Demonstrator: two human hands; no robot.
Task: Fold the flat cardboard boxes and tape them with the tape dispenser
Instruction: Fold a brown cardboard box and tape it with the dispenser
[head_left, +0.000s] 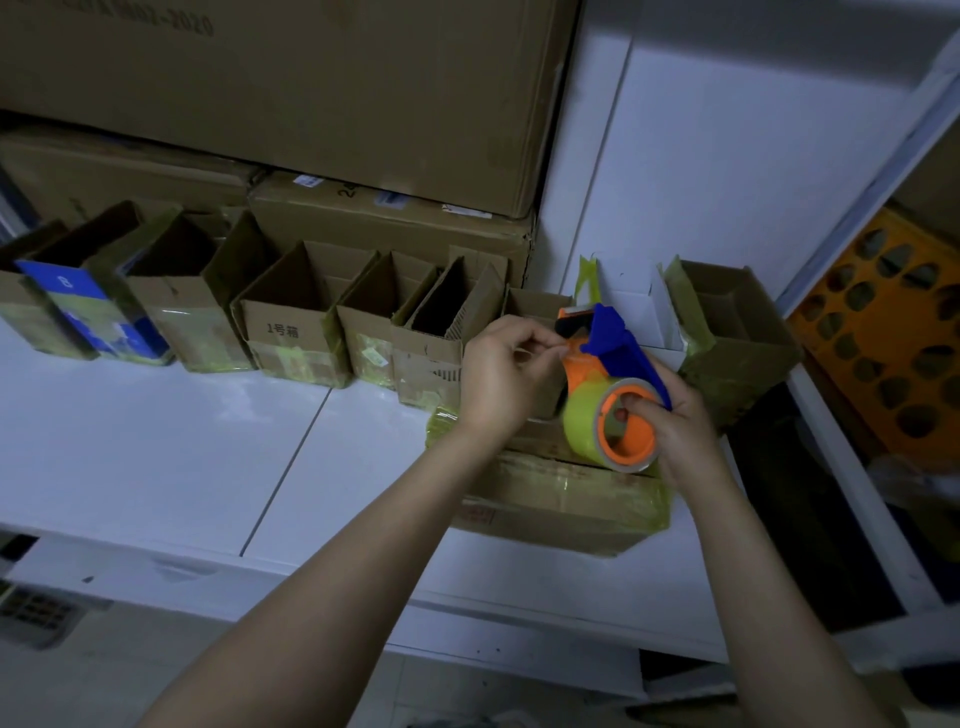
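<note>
Tape dispenser (615, 338), blue-handled with an orange frame, is being held in both hands just above a cardboard box (561, 499). That box is lying on the right part of the white table (208, 441), near its front edge, with yellowish tape running across its top face.

The right hand (680, 431) is gripping the dispenser from the right side. Its fingers (631, 402) are curling into the orange core of the yellow-green tape roll (584, 421), and its palm is sitting against the blue handle. The left hand (498, 379) is reaching in from the left. Its thumb and forefinger are pinching together at the orange front of the dispenser, while the remaining fingers are curling loosely. The tape edge itself is too thin to make out.

Behind the hands, a row of open boxes (296, 332) is standing side by side along the back of the table, several bearing yellowish tape. A white box (644, 312) and a brown box (737, 332) are standing at the right end of that row. Large cartons (311, 104) are stacked behind the row. An orange crate (883, 338) is sitting in the shelving at far right.
</note>
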